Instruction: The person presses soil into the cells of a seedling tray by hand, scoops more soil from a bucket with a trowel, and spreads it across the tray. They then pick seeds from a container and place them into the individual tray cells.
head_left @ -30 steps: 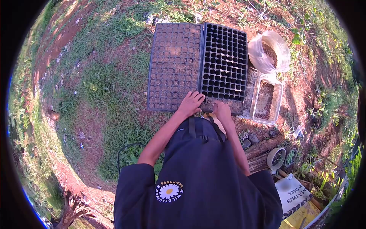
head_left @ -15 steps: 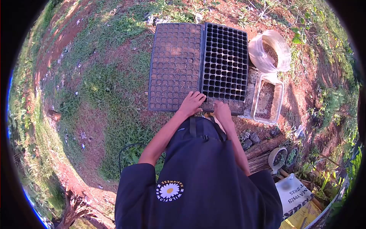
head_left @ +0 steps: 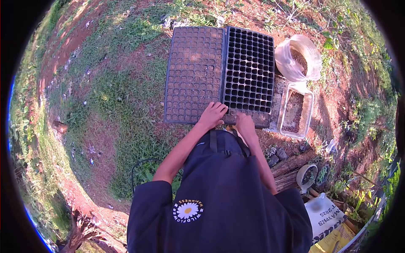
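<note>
Two black seedling trays lie side by side ahead of me. Dark soil fills the cells of the left seedling tray. On the right seedling tray most cells are hollow, while the rows nearest me hold soil. My left hand rests where the trays meet at the near edge, its fingers laid out and slightly apart. Just to its right, my right hand is over the near soil-filled cells of the right tray, fingers curled together and pointing down. Whatever its fingertips hold, if anything, is hidden.
A clear plastic box with small brown bits stands right of the trays. Behind it is a pale rolled plastic tub with brown material inside. Logs, a round bowl and a printed white sack lie at lower right.
My right hand has shifted very slightly at the near rows of the right tray. My left hand stays in place, and the trays look the same.
</note>
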### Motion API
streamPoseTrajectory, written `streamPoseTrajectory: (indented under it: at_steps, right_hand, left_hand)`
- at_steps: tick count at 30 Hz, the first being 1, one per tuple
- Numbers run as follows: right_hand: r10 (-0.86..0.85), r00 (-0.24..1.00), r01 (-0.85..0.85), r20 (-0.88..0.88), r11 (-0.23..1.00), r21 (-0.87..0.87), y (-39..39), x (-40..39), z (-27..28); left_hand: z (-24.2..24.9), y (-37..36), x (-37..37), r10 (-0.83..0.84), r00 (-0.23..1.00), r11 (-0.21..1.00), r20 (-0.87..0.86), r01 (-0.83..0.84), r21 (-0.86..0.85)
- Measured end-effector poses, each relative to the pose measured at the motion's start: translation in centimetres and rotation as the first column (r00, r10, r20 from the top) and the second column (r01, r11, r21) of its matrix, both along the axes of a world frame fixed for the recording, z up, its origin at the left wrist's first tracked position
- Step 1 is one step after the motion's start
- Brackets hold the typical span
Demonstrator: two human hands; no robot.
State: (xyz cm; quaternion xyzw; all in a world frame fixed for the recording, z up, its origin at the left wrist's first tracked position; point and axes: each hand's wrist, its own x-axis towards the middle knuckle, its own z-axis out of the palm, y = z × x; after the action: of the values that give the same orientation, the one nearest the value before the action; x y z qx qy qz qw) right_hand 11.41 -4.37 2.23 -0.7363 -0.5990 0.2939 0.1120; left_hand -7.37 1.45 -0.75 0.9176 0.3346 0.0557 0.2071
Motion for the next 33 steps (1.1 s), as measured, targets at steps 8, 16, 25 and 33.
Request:
streamPoseTrajectory:
  at_steps: [8,16,25,33]
  right_hand:
    - [0.002,1.0,-0.001,0.018,0.999,-0.041,0.1,-0.2,0.1]
    - [0.007,1.0,-0.007,0.008,1.0,-0.017,0.1,-0.1,-0.4]
    - [0.016,0.988,-0.015,-0.153,1.0,0.008,0.1,2.0,-2.3]
    - [-0.167,0.879,0.137,-0.446,0.986,-0.1,0.4,6.9,0.2]
  left_hand:
    - [-0.1,-0.1,0.1,-0.002,1.0,1.0,-0.017,0.003,0.016]
    - [-0.1,0.0,0.2,-0.005,1.0,1.0,-0.009,0.005,0.031]
    - [-0.1,-0.1,0.2,-0.001,1.0,0.997,-0.014,0.002,0.081]
    - [0.0,-0.1,0.2,0.002,1.0,0.999,-0.016,-0.001,0.04]
